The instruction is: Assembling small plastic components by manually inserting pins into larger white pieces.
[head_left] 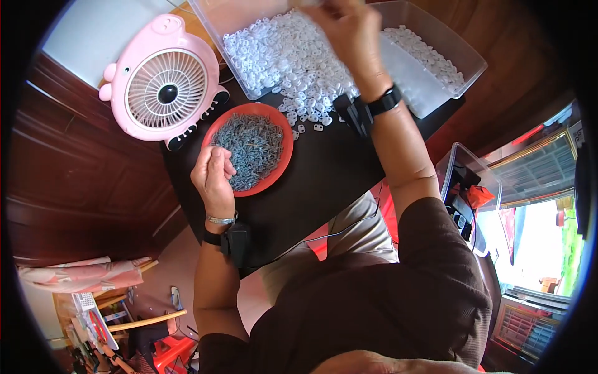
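My left hand (213,177) is curled closed at the left rim of a round red plate (287,151). Whatever its fingers hold is hidden. A heap of small grey-blue pointed pieces, like screws, (252,140) fills the plate. My right hand (350,34) is raised over the far clear plastic bin (234,68). Its fingers run up to the top edge of the view and look smeared, so their grip does not show. Below it spreads a pile of small white plastic pieces with holes (299,53), some spilled onto the dark table.
A pink pig-shaped fan (167,93) stands left of the plate. At the far right, another clear bin (464,62) holds more white pieces. The dark tabletop (311,181) lies in front of me. Beside my right arm is a clear box (464,187) of assorted items. A cable (324,237) crosses my lap.
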The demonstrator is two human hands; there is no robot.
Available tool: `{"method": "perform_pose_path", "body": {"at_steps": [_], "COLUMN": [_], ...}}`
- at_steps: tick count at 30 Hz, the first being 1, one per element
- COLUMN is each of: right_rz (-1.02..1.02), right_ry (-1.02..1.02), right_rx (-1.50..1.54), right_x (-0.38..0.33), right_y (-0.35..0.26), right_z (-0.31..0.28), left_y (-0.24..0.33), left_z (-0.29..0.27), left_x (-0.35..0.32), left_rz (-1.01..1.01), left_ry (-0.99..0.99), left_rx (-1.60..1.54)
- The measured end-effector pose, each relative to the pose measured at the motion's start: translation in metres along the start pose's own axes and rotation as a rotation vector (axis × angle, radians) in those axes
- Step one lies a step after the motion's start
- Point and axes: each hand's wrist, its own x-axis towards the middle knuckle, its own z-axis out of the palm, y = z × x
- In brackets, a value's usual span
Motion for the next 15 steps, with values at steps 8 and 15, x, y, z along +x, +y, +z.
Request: {"method": "perform_pose_path", "body": {"at_steps": [8, 15], "right_rz": [-0.332, -0.183], "right_ry": [0.023, -0.986], "right_rx": [-0.435, -0.215], "right_x": [0.003, -0.035], "right_y": [0.02, 0.067], "right_z": [-0.02, 0.041], "left_y": [0.001, -0.001], "left_z": [0.007, 0.002], "left_x": [0.007, 0.007], "left_rz": [-0.053, -0.059], "left_ry": [-0.013, -0.011], "left_rx": [-0.044, -0.065]}}
